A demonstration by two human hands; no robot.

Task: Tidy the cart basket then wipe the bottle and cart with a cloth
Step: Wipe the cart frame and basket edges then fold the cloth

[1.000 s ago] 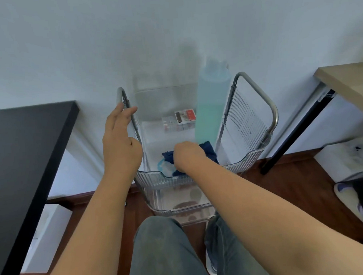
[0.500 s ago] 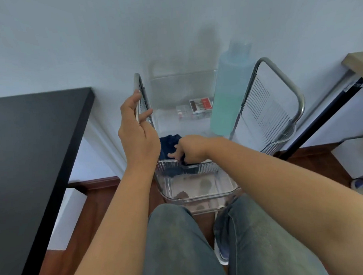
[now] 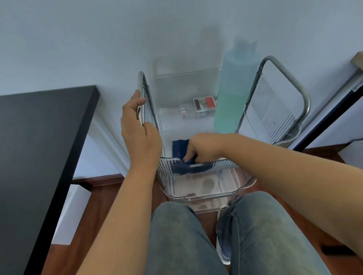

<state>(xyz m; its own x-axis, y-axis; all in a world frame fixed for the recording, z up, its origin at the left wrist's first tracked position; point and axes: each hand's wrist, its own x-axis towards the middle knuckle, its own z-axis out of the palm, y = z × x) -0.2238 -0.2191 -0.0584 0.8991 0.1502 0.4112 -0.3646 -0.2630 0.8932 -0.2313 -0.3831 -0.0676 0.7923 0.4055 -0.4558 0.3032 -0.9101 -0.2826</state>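
A person seated before a clear cart wipes the floor of its top basket with a dark blue cloth. The right hand presses the cloth down at the basket's 7 o'clock corner, fingers curled onto the fabric just inside the ribbed front wall. A second ago the same hand worked the cloth nearer 5 o'clock, close to the bottle; the stroke has since swept leftward along the front edge. The left hand has stayed on the metal side rail at 9 o'clock, thumb and fingers wrapped loosely about the tube, steadying the cart.

The pale green bottle stands upright at the basket's 2 o'clock corner, apart from the cloth. A small red-and-white box lies at 12 o'clock, just beside the bottle. A black table sits to the cart's left, and a second rail rises at 3 o'clock.

The shift suggests the cart-wiping stage is under way, the near floor strip largely covered. The back of the basket, around the box and bottle, appears untouched by this pass. Whether the bottle has been wiped cannot be told.
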